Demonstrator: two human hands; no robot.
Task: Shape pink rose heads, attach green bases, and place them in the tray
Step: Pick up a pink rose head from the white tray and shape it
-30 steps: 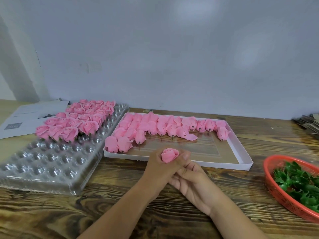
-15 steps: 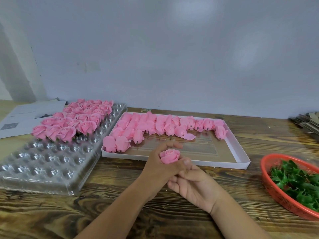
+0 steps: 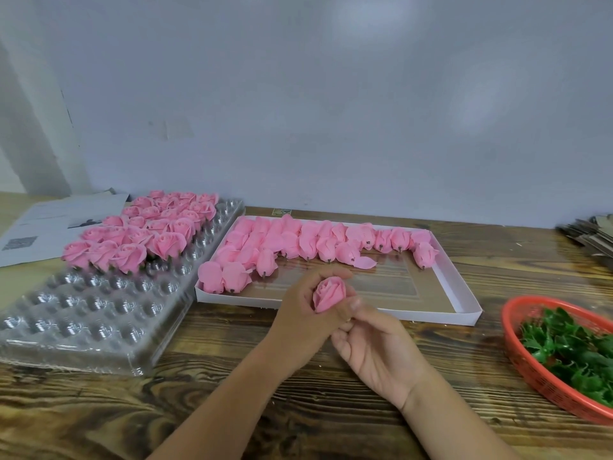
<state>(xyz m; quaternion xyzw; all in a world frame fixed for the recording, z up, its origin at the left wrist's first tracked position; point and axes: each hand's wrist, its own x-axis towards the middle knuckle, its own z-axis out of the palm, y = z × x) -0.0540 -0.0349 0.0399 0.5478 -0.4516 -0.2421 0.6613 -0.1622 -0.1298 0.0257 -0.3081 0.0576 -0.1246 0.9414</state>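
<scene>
Rose in hand: a pink rose head [image 3: 329, 293], still a closed bud, sits above the middle of the wooden surface [image 3: 232, 386], just in front of the near edge of the white box.
Left hand: the left hand [image 3: 306, 322] wraps its fingers [image 3: 335, 272] and thumb around the bud, petals pointing up and away from the person.
Right hand: the right hand [image 3: 378, 353] lies palm up just below and to the right of the left one; its fingers curl toward the bud's base and its thumb tip touches the left hand there. Whether they pinch the base cannot be told.
Clear tray: a clear plastic tray [image 3: 83, 313] with rows of round cups lies along the left edge of the surface; opened pink roses [image 3: 146, 234] fill its far end, and the near cups show bare plastic.
White box: a shallow white box [image 3: 461, 293] lies at the middle of the surface toward the far edge, with closed pink buds [image 3: 298, 240] lying on their sides along its far and left sides.
Red basket: a red mesh basket [image 3: 530, 366] at the right edge holds green bases [image 3: 570, 353].
Far corners: printed papers [image 3: 49, 224] at the far left corner; a stack of flat cards [image 3: 590, 234] at the far right.
</scene>
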